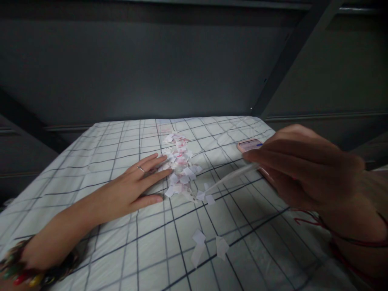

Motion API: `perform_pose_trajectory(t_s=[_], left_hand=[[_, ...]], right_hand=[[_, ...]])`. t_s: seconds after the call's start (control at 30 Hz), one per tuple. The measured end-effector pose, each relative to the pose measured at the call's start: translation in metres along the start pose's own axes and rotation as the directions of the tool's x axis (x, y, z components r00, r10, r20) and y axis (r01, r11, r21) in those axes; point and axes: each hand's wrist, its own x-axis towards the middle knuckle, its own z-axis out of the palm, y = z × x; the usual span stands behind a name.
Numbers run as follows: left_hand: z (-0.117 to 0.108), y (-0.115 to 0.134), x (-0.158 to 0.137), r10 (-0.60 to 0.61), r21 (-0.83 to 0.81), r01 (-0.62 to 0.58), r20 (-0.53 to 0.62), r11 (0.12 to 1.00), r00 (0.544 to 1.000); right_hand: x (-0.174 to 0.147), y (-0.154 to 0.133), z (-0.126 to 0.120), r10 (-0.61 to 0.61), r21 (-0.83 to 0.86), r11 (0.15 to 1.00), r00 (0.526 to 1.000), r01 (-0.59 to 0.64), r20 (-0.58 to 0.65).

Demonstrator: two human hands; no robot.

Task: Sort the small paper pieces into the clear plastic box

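A heap of small torn paper scraps (182, 173), white with some pink marks, lies on the checked cloth. My left hand (136, 184) rests palm down at the heap's left side, fingers spread, its fingertips touching the scraps. My right hand (306, 169) is raised on the right, slightly blurred, with its fingers closed around a thin whitish stick (232, 176). The stick slants down to the left, and its far tip is at a small paper scrap (200, 195) near the heap's right edge. Whether the tip grips that scrap I cannot tell.
Partly behind my right hand lies a phone (249, 144) in a pink case, its screen lit. A few loose scraps (222, 247) sit nearer me on the tablecloth (121, 250). A dark panelled wall (151, 64) stands at the table's far edge.
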Motion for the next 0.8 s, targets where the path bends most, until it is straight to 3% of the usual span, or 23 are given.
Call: perform_pose_trajectory(t_s=[0.17, 0.4, 0.8], left_hand=[[-0.002, 0.000, 0.000, 0.014, 0.006, -0.014, 0.017, 1.000, 1.000], [0.000, 0.001, 0.000, 0.017, 0.031, -0.017, 0.022, 0.999, 1.000], [-0.002, 0.001, 0.002, 0.022, 0.016, -0.022, 0.015, 1.000, 1.000]], right_hand=[[-0.001, 0.003, -0.006, 0.005, -0.038, 0.999, 1.000, -0.004, 0.031], [0.002, 0.003, -0.003, -0.007, 0.045, 0.999, 1.000, 0.007, 0.009], [-0.002, -0.001, 0.004, 0.011, -0.043, 0.999, 1.000, -0.011, 0.002]])
